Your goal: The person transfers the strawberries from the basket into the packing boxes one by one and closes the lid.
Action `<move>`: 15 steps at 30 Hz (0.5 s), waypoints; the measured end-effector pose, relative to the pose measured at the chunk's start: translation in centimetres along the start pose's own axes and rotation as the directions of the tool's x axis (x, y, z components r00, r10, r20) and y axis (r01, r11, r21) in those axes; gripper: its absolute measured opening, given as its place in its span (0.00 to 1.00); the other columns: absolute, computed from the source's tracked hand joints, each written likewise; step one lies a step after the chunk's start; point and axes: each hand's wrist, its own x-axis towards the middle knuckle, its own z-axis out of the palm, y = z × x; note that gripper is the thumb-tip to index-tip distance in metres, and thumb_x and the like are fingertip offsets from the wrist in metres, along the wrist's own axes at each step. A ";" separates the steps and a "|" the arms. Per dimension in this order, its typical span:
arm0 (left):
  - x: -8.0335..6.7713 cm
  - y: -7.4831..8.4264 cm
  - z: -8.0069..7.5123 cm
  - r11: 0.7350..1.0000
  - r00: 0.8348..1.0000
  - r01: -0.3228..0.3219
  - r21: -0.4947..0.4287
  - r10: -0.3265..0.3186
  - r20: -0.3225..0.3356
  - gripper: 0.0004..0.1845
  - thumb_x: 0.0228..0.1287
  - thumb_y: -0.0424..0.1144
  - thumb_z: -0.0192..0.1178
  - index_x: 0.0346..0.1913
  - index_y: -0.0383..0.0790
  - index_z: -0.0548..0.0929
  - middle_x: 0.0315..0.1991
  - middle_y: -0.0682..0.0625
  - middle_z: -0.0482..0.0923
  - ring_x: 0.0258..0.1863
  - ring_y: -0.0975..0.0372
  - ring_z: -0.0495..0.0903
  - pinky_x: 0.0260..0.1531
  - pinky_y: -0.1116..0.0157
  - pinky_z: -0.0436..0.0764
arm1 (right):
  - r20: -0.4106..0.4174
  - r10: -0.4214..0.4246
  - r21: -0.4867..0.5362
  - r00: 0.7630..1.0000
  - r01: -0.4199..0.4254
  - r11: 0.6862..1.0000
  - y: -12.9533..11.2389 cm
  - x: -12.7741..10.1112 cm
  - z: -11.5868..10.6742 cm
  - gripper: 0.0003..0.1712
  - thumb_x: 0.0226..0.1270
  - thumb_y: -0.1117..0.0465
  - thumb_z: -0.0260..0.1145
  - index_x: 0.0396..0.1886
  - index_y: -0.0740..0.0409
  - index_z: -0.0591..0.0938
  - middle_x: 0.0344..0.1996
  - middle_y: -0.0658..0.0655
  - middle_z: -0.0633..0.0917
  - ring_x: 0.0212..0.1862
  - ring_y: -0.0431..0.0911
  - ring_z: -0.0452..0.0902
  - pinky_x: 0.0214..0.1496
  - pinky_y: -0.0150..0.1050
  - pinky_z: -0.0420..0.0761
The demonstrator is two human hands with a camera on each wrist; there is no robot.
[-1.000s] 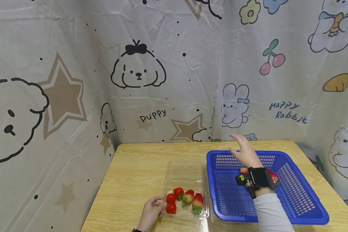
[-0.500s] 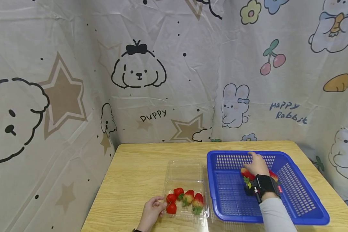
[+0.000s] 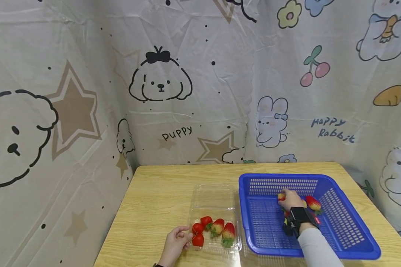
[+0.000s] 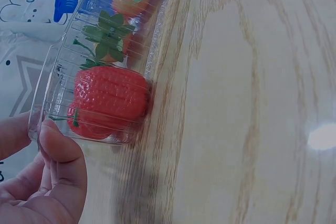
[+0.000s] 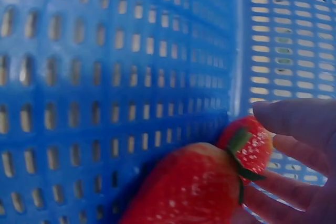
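Note:
My left hand (image 3: 175, 243) pinches the left rim of a clear plastic box (image 3: 215, 196) between thumb and fingers; the left wrist view shows the grip close up. Inside lie strawberries (image 3: 228, 231) with green leaves and, nearest the hand, round red fruits (image 4: 110, 95) with thin green stems. Down in the blue basket (image 3: 260, 222) is my right hand (image 3: 292, 201). Its thumb and fingers close around a red strawberry (image 5: 252, 142) near the basket wall. A larger strawberry (image 5: 189, 187) lies in front of it in the right wrist view. The palm is hidden.
Another strawberry (image 3: 313, 203) sits in the basket right of the right hand. Basket and box stand side by side on the wooden table (image 3: 160, 193). A printed cloth (image 3: 187, 92) hangs behind the table's far edge.
My right hand has come down from above the basket's far rim into the basket and closed around a strawberry. The left hand stays at the box rim.

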 end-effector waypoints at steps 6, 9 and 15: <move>0.1 -0.1 0.1 1.000 1.000 0.006 -0.003 -0.006 -0.006 0.20 0.57 0.30 0.60 0.50 0.20 0.71 0.22 0.53 0.71 0.17 0.67 0.73 0.18 0.72 0.74 | -0.001 -0.043 -0.026 0.999 0.043 0.999 -0.5 0.2 0.6 0.24 0.49 0.68 0.67 0.46 0.75 0.73 0.37 0.73 0.76 0.43 0.65 0.73 0.44 0.56 0.74; 0.1 0.0 0.1 1.000 1.000 0.011 -0.006 -0.011 -0.005 0.20 0.58 0.30 0.60 0.50 0.20 0.70 0.21 0.53 0.71 0.17 0.67 0.72 0.18 0.72 0.74 | -0.007 -0.056 -0.042 0.998 0.056 0.998 -0.6 0.4 0.8 0.21 0.47 0.70 0.66 0.44 0.74 0.75 0.35 0.71 0.78 0.42 0.64 0.73 0.43 0.55 0.74; 0.0 -0.1 0.1 1.000 1.000 -0.002 -0.006 0.002 0.002 0.21 0.58 0.30 0.60 0.51 0.19 0.70 0.22 0.53 0.72 0.17 0.67 0.73 0.18 0.72 0.75 | 0.009 -0.042 -0.050 0.999 0.042 0.998 -0.7 0.4 1.0 0.19 0.48 0.72 0.65 0.42 0.73 0.75 0.33 0.69 0.78 0.39 0.61 0.74 0.44 0.54 0.74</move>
